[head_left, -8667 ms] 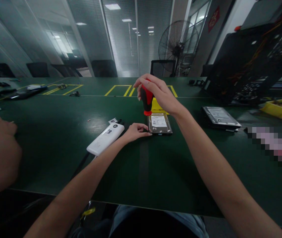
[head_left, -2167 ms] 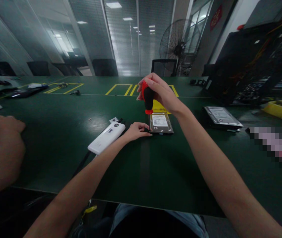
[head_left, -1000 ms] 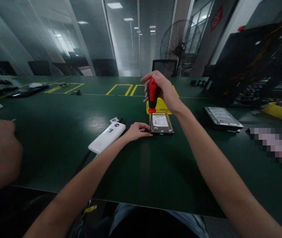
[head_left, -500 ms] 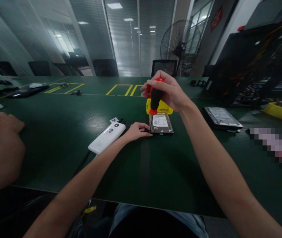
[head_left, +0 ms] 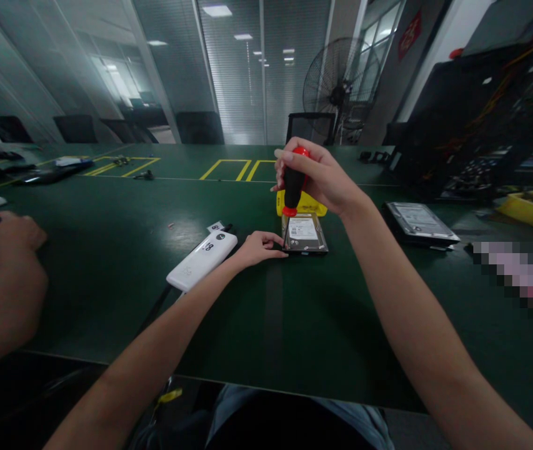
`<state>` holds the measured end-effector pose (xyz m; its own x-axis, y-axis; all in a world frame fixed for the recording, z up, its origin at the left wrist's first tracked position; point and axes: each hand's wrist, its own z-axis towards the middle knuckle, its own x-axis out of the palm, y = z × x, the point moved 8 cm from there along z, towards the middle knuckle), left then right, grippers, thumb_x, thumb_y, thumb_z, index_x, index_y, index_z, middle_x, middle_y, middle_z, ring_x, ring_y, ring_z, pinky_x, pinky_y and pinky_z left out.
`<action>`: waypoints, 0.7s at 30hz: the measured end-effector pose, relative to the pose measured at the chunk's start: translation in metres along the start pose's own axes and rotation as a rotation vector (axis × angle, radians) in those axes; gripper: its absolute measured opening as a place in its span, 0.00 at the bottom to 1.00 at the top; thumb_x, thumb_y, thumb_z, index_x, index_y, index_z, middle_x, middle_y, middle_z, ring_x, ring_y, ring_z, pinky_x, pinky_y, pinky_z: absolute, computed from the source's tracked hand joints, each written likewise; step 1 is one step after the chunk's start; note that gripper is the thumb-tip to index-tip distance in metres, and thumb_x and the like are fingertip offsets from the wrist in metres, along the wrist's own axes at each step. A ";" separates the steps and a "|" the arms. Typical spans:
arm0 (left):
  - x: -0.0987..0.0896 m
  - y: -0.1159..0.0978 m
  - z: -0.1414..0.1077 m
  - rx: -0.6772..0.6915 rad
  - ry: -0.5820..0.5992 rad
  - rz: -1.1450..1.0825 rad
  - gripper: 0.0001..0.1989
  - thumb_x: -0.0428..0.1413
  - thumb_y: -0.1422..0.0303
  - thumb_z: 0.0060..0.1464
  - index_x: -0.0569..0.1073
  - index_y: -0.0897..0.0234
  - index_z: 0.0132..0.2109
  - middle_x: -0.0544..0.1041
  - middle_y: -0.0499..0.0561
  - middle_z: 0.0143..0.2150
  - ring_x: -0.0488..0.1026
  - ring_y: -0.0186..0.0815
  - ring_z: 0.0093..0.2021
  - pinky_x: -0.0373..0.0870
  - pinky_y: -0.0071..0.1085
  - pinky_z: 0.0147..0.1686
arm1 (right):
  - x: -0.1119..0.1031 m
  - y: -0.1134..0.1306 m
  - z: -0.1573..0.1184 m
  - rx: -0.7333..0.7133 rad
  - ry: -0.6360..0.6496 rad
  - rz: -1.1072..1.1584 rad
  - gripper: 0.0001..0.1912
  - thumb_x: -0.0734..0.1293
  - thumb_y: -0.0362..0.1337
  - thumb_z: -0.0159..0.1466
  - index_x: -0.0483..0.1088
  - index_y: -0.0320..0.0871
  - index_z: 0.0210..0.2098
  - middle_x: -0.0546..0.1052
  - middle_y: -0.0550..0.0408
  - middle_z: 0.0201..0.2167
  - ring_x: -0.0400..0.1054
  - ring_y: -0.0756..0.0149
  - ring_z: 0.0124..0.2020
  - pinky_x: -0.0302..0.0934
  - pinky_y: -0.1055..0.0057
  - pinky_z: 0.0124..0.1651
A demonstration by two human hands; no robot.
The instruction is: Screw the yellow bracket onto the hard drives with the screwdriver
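Screwdriver [head_left: 293, 187], red and black, is gripped in your right hand [head_left: 317, 172], the fingers closed around its handle. You hold it slightly tilted, its top leaning to the right and its thin shaft running down to the near left corner of the hard drive [head_left: 306, 231]. The contact at the tip is too small to verify. The drive lies flat on the green table [head_left: 229, 331], label up, in front of you. Your left hand [head_left: 259, 249] is at that same corner, thumb and fingers partly apart; whether they pinch the drive or only rest against it, you cannot be told from this view. Just behind the drive sits a yellow object [head_left: 313, 205], partly covered by your right hand and the tool. Beside your left forearm lies a white device [head_left: 203, 261] with handwritten marks. Well to your right rests another drive [head_left: 420, 220]. Another person's hand [head_left: 6, 244] is at the far left.
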<state>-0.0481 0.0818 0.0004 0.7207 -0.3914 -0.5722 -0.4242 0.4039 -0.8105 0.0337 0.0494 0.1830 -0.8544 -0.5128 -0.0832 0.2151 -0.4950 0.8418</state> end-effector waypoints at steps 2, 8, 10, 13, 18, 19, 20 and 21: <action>0.000 0.000 0.000 -0.002 -0.001 -0.003 0.20 0.61 0.58 0.41 0.74 0.68 0.39 0.54 0.40 0.18 0.50 0.26 0.21 0.46 0.26 0.25 | -0.002 0.000 0.000 -0.002 -0.024 -0.035 0.13 0.65 0.46 0.57 0.60 0.42 0.29 0.65 0.59 0.28 0.63 0.76 0.29 0.64 0.74 0.36; 0.000 -0.001 -0.001 -0.013 0.004 -0.026 0.20 0.61 0.58 0.41 0.74 0.67 0.39 0.53 0.40 0.18 0.50 0.26 0.21 0.47 0.26 0.26 | -0.004 -0.003 0.002 -0.019 -0.023 0.026 0.16 0.60 0.49 0.60 0.62 0.42 0.31 0.65 0.57 0.28 0.63 0.73 0.29 0.66 0.70 0.36; 0.000 -0.002 -0.001 -0.009 0.005 -0.032 0.20 0.61 0.58 0.41 0.74 0.68 0.39 0.53 0.40 0.18 0.50 0.26 0.21 0.47 0.26 0.26 | -0.001 -0.003 0.002 -0.024 0.034 0.061 0.17 0.56 0.50 0.61 0.63 0.41 0.33 0.65 0.55 0.30 0.63 0.71 0.30 0.66 0.68 0.37; 0.000 -0.002 -0.001 -0.004 0.007 -0.027 0.21 0.61 0.57 0.41 0.74 0.68 0.39 0.53 0.40 0.18 0.50 0.26 0.21 0.46 0.26 0.26 | 0.001 -0.003 0.001 -0.031 0.067 0.023 0.17 0.57 0.48 0.61 0.65 0.40 0.37 0.66 0.55 0.32 0.65 0.71 0.31 0.66 0.67 0.40; 0.000 -0.003 -0.001 0.005 0.010 -0.023 0.21 0.60 0.57 0.41 0.74 0.67 0.39 0.53 0.40 0.18 0.51 0.26 0.21 0.46 0.25 0.25 | -0.003 0.001 0.001 -0.045 0.017 -0.028 0.17 0.60 0.48 0.60 0.67 0.39 0.37 0.69 0.53 0.35 0.67 0.70 0.34 0.64 0.69 0.42; 0.000 -0.003 -0.001 0.006 0.011 -0.022 0.20 0.60 0.57 0.41 0.74 0.67 0.39 0.53 0.40 0.18 0.51 0.26 0.21 0.46 0.25 0.25 | -0.003 0.001 0.001 -0.050 0.012 -0.022 0.17 0.61 0.47 0.60 0.67 0.39 0.36 0.69 0.53 0.35 0.67 0.70 0.35 0.64 0.70 0.42; 0.000 -0.003 -0.001 0.006 0.009 -0.019 0.20 0.60 0.57 0.41 0.75 0.67 0.39 0.53 0.40 0.18 0.51 0.26 0.21 0.46 0.25 0.25 | -0.003 0.002 0.001 -0.055 0.008 -0.015 0.16 0.62 0.47 0.59 0.66 0.39 0.35 0.70 0.53 0.36 0.68 0.70 0.35 0.64 0.70 0.42; 0.000 -0.003 -0.001 0.005 0.004 -0.015 0.20 0.60 0.57 0.41 0.75 0.67 0.39 0.53 0.40 0.18 0.50 0.26 0.21 0.46 0.25 0.25 | -0.003 0.002 0.001 -0.060 0.002 -0.008 0.15 0.63 0.46 0.58 0.65 0.39 0.34 0.70 0.53 0.36 0.68 0.71 0.35 0.63 0.70 0.42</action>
<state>-0.0477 0.0800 0.0026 0.7244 -0.4010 -0.5608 -0.4105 0.4026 -0.8182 0.0360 0.0511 0.1856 -0.8551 -0.5104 -0.0912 0.2361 -0.5400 0.8079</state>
